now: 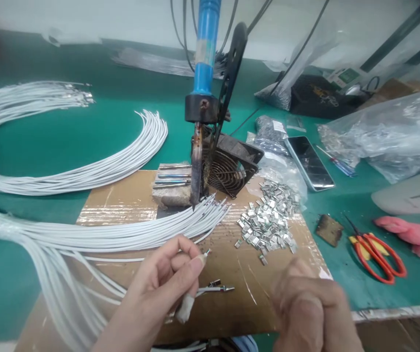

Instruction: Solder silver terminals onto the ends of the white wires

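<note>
My left hand (173, 278) pinches a white cable end (206, 253) between thumb and forefinger, its stripped tip pointing up and right. A white wrap covers one of its fingers. Below the pale cable bundle (151, 235), it hovers over the cardboard (239, 313). Blurred by motion, my right hand (308, 303) is at the lower right with fingers curled together; whether anything is inside is hidden. It is nearest the pile of small metal connectors (268, 220). A blue-handled soldering iron (204, 58) hangs tip down above the cable ends. Two cables with fitted ends (219, 289) lie beside my left hand.
A small fan (230, 168) stands behind the iron, beside a block holding metal rods (173, 186). More white cables (132, 166) curve at the left. To the right are a phone (310, 164), orange-handled scissors (378, 259), a brown sponge (329, 230) and plastic bags (396, 127).
</note>
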